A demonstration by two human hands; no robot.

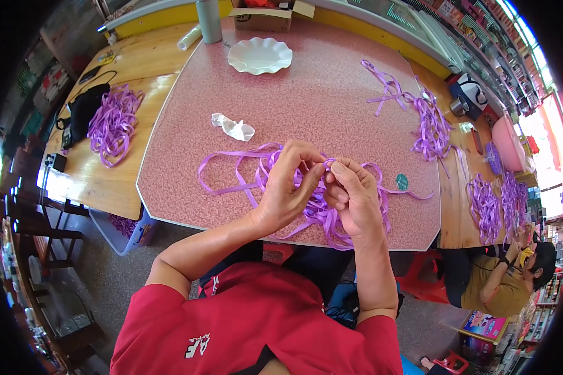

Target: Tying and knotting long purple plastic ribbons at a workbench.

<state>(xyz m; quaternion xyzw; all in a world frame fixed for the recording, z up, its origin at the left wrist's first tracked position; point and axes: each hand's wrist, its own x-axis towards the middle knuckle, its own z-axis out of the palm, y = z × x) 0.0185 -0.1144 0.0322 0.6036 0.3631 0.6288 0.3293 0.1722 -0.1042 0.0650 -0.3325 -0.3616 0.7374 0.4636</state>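
Both my hands meet over the near part of a speckled pink tabletop [181, 150]. My left hand [292, 181] pinches a purple ribbon [329, 164] between thumb and fingers. Closed on the same ribbon from the other side is my right hand [355, 190], thumb against the curled index finger. A small loop or knot seems to sit between the fingertips, partly hidden by them. Beneath the hands lies a loose heap of purple ribbon [324, 215], with loops spreading left and a loose end trailing right.
A crumpled white tissue [233, 127] and a scalloped white plate [260, 56] lie farther off. More ribbon bundles rest left [114, 125] and right [433, 128]. A green round sticker [402, 182] is near the right edge. Another person [497, 278] sits at the right.
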